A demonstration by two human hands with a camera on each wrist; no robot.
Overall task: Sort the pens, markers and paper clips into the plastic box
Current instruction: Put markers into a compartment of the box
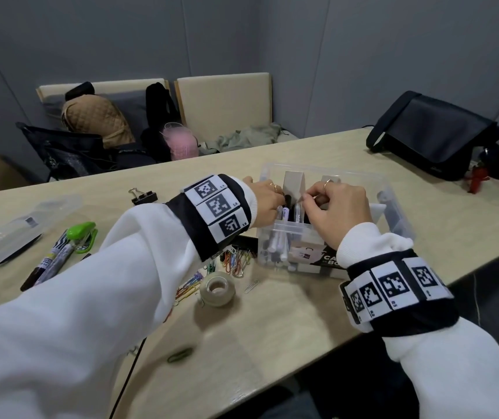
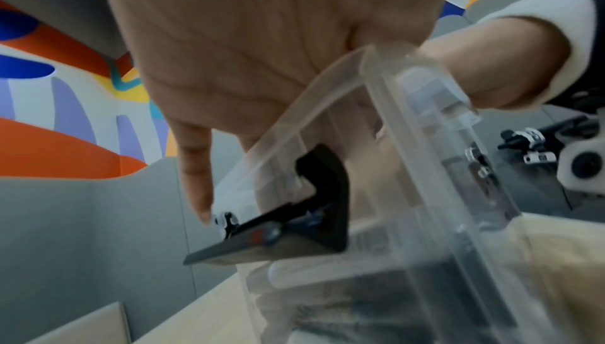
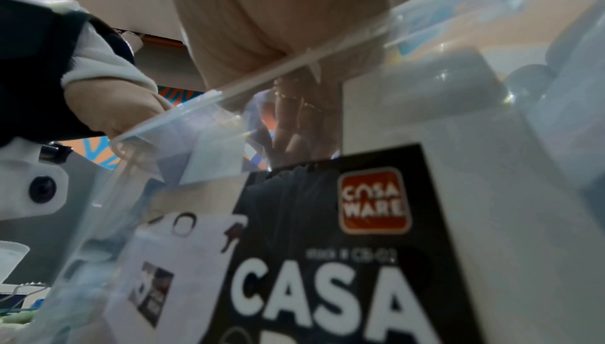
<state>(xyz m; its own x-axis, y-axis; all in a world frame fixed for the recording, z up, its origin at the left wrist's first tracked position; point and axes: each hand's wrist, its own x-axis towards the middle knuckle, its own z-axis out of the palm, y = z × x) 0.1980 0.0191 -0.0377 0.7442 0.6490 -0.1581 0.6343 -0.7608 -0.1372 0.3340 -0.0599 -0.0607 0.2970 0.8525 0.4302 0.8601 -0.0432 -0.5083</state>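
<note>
My head camera looks down and forward at twelve o'clock over the table (image 1: 272,328). Both wrist cameras sit low, very close, tilted upward, sharing the plastic box (image 1: 393,213).

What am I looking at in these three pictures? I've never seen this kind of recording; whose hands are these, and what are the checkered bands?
No machine here: a person sorts stationery with bare hands. The checkered bands are marker tags strapped round both wrists. The big picture comes from a head camera; the other two from wrist cameras, pressed close against the clear box.

Both hands reach into it: the left hand among the pens standing inside, the right hand pinching something small that I cannot make out.

On the table there still lie paper clips, markers, a green stapler, a tape roll and a binder clip.
</note>
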